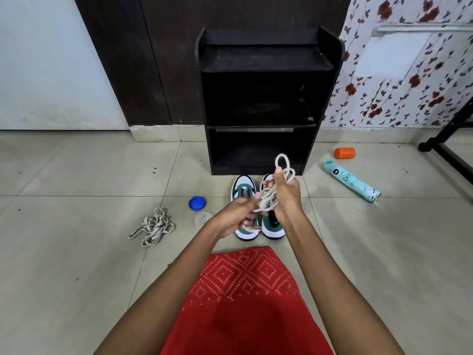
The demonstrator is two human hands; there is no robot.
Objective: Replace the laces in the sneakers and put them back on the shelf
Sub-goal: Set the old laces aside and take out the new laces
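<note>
- Cream rope lace [267, 201] all bunched up in a tangle, held in the air right over the sneakers [242, 182], with one loop poking up above the fingers.
- Lower end of it pinched in the left hand [236, 217], fingers curled round the strands.
- Upper part of the bundle wrapped in the right hand [285, 198], fingers closed on it, back of the hand facing right.
- Sneakers in white, teal and black, side by side on the tile floor [76, 265], toes pointing at the black shelf [261, 60] and sitting just in front of its bottom opening.
- Shelf standing against a dark wood panel [158, 60].
- Off to the left, well apart from the shoes: a loose pile of flat grey laces [153, 228].
- Between that pile and the sneakers: a blue lid [197, 203] and a small clear cup [203, 218] just beside it.
- Over on the right: a teal spray can [352, 181] lying on its side, with an orange cap [344, 153] near it.
- Red cloth with a white diamond print [243, 290] at the bottom, between the forearms.
</note>
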